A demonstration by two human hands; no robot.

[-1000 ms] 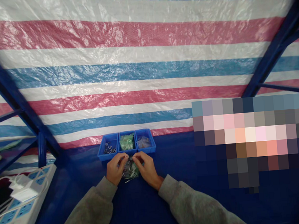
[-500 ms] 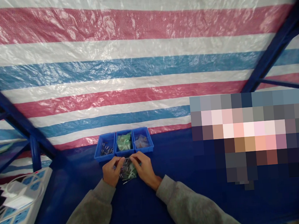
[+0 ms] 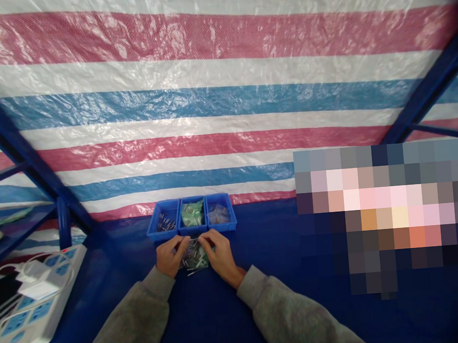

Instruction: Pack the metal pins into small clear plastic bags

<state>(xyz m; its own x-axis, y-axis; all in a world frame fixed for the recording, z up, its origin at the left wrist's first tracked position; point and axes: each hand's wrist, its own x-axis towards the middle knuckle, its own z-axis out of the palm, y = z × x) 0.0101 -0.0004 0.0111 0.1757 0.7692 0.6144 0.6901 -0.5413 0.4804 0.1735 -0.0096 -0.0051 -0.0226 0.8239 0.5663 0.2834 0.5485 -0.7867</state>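
One white power strip, topped by a white adapter, is set at far left on a blue tabletop, a stretch of which is seen between it and the left bin. Three blue bins are lined up side by side near the striped sheet: the left bin is partly filled with loose thin metal pieces, too many and too small to be counted. Before them, a thin piece is pinched between thumb and fingers of the left hand and, at its other end, of the right hand. Beneath it, a mixed pile of metal and green is spread between the hands. A green packet is held in the middle bin; clear packaging, its count unclear, is held in the right bin. Rightward, more tabletop is shown up to a pixelated area.
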